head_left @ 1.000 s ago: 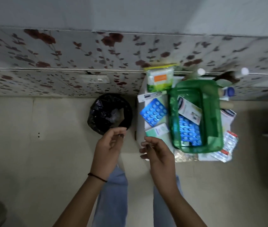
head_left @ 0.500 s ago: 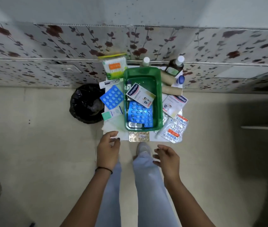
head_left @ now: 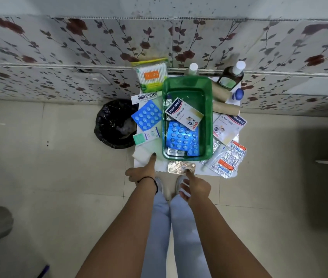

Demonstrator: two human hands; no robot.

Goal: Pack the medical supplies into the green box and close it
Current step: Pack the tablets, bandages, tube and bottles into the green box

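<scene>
Two grips hold nothing: left grip (head_left: pixel 141 173) points a finger beside the green plastic box (head_left: pixel 187 82); right grip (head_left: pixel 196 189) touches the gold blister strip (head_left: pixel 176 166) before it.

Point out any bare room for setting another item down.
Inside the green box, the far end beyond the plaster carton is bare. On the table, only a narrow patch between the small green-white carton, the box and the left hand. Right of the box is crowded: second plaster carton, foil strips, rolls, bottles.
</scene>
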